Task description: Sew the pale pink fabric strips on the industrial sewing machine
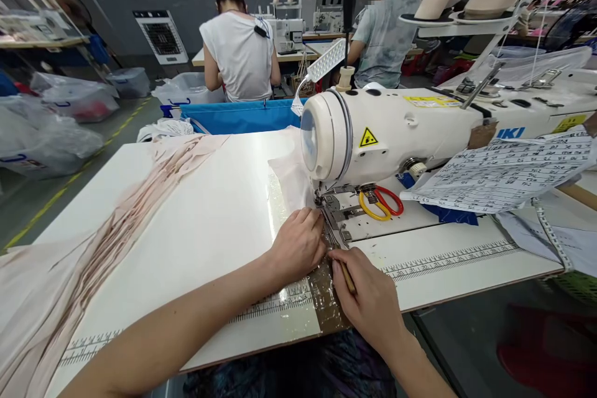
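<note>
My left hand (298, 244) rests on the white table just in front of the presser foot (330, 206) of the white sewing machine (387, 130), fingers curled and pressing a small pale fabric piece (291, 177) flat. My right hand (370, 298) sits right beside it, closed around a thin wooden stick (347, 277) that points toward the needle area. The two hands nearly touch at the needle plate. Red and yellow handled scissors (380, 202) lie on the machine bed behind the foot.
A long heap of pink fabric strips (107, 242) runs down the table's left side. Printed paper sheets (504, 171) lie on the machine at right, with a measuring tape (550, 233) below. Two people sit at machines behind a blue bin (237, 115). Plastic bags line the left floor.
</note>
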`<control>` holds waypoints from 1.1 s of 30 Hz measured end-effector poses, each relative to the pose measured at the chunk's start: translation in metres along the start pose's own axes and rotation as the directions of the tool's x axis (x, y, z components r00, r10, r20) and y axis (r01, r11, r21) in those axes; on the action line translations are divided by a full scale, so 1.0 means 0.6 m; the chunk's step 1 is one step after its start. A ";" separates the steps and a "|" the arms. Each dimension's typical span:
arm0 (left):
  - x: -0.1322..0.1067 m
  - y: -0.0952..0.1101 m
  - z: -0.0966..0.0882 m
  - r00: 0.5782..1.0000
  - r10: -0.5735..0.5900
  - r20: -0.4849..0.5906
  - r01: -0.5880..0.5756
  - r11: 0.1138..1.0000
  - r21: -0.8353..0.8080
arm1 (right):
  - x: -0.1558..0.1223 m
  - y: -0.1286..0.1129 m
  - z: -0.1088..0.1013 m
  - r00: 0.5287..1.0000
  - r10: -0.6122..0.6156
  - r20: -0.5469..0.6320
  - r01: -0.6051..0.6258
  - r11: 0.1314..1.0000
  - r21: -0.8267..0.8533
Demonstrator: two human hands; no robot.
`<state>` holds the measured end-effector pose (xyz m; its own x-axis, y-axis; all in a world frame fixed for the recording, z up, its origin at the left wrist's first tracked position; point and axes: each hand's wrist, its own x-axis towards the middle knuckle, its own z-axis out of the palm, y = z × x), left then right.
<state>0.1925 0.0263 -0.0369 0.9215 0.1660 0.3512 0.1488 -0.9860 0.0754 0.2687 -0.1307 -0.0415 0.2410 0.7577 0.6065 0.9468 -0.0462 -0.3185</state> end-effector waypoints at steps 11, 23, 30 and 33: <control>0.000 0.000 -0.003 1.000 0.000 -0.027 0.000 1.000 -0.015 | 0.020 -0.001 0.012 0.996 -0.040 0.075 0.061 0.952 -0.301; 0.006 -0.018 0.002 0.998 -0.055 -0.027 0.052 0.992 -0.115 | 0.021 -0.016 0.031 0.995 -0.018 0.094 0.065 0.850 -0.523; 0.011 -0.041 0.010 0.998 -0.045 -0.051 0.039 0.993 -0.114 | 0.033 -0.024 0.035 0.984 0.096 0.148 0.005 0.825 -0.566; 0.009 -0.045 0.010 0.997 -0.040 -0.063 0.032 0.993 -0.111 | 0.015 -0.023 0.009 0.992 0.056 0.114 -0.001 0.899 -0.438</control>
<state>0.1959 0.0538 -0.0427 0.8904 0.2057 0.4061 0.1381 -0.9721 0.1896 0.2566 -0.1200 -0.0357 0.2680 0.8234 0.5002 0.9445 -0.3270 0.0323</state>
